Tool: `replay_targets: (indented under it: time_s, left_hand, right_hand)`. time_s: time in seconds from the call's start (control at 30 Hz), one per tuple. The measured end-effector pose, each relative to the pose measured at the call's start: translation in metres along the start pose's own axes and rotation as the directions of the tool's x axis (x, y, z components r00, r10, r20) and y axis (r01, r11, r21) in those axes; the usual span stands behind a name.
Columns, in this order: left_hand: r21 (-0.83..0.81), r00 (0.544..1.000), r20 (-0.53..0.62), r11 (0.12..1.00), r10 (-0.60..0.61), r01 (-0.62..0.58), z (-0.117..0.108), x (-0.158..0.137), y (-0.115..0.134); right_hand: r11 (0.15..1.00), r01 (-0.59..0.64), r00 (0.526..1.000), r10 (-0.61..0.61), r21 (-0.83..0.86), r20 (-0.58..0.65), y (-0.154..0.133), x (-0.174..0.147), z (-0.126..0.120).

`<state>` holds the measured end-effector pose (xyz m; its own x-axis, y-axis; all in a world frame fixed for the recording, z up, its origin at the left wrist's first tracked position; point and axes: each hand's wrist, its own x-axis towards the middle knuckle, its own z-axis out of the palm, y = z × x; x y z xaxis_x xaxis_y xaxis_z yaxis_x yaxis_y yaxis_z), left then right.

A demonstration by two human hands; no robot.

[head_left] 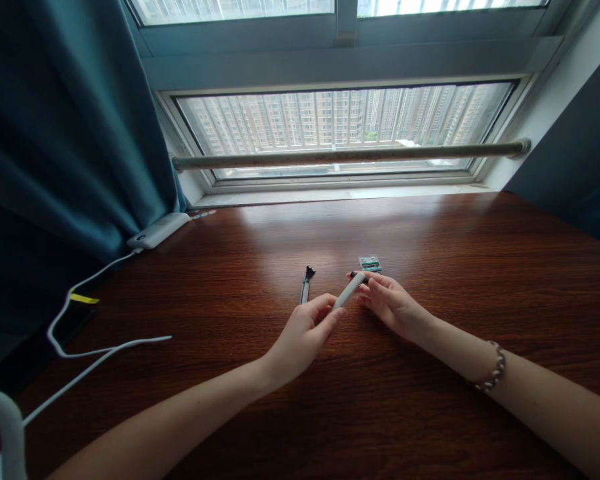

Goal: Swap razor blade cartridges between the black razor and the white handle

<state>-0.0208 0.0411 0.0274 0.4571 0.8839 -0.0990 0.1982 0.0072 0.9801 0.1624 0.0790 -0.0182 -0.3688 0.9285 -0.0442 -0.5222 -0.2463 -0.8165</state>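
In the head view, my left hand [307, 337] is closed around a slim whitish rod [349, 291] with a rounded far end. The rod slants up and to the right, its near end hidden in my fingers. My right hand [387, 300] pinches a small black piece [359, 276] close beside the rod's far end; whether the two touch, I cannot tell. Just behind my left hand lies a grey pen-like stick [305, 291] with a black shaped top. Beyond my right fingers is a small clear pack [371, 264] with green cells that look like batteries.
A white power strip or adapter [160, 231] lies by the blue curtain [75, 120] at the left, its white cable [100, 270] trailing forward. A yellow strip [85, 299] is near the cable. A metal rail [350, 157] crosses the window behind the brown table [220, 400].
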Motion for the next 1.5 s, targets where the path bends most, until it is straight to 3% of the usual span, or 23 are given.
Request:
replay_targets:
  time_s: [0.2, 0.33, 0.47, 0.57, 0.7, 0.83, 1.13, 1.5]
  left_hand:
    - [-0.039, 0.999, 0.049, 0.999, -0.006, 0.008, 0.001, -0.001, 0.000]
    - [-0.026, 1.000, -0.019, 1.000, -0.012, 0.011, 0.000, 0.000, -0.002]
    - [-0.179, 0.997, -0.067, 0.983, -0.049, 0.036, -0.002, 0.003, -0.004]
    - [-0.339, 0.996, -0.001, 0.937, -0.094, 0.088, -0.002, 0.003, -0.005]
    - [-0.443, 0.988, 0.083, 0.883, -0.134, 0.157, 0.000, 0.000, -0.004]
    - [-0.467, 0.978, 0.144, 0.861, -0.154, 0.204, 0.002, -0.002, -0.002]
    - [-0.605, 0.937, 0.297, 0.724, -0.182, 0.332, 0.000, -0.002, 0.001]
    - [-0.625, 0.925, 0.328, 0.690, -0.192, 0.365, -0.001, -0.001, 0.001]
  right_hand:
    - [0.999, 0.030, 1.000, -0.030, -0.043, -0.002, -0.004, -0.001, 0.002]
    - [0.997, 0.032, 0.999, -0.034, -0.075, -0.026, -0.007, -0.002, 0.003]
    - [0.974, 0.095, 0.993, -0.106, -0.207, -0.043, -0.009, -0.003, 0.005]
    - [0.889, 0.168, 0.976, -0.211, -0.425, -0.057, -0.013, -0.004, 0.007]
    - [0.657, 0.268, 0.917, -0.398, -0.704, -0.022, -0.019, -0.006, 0.008]
    - [0.492, 0.332, 0.875, -0.479, -0.805, 0.068, -0.020, -0.008, 0.009]
    - [0.407, 0.405, 0.826, -0.547, -0.819, 0.137, -0.021, -0.009, 0.009]
    - [0.324, 0.414, 0.797, -0.581, -0.851, 0.167, -0.022, -0.010, 0.011]
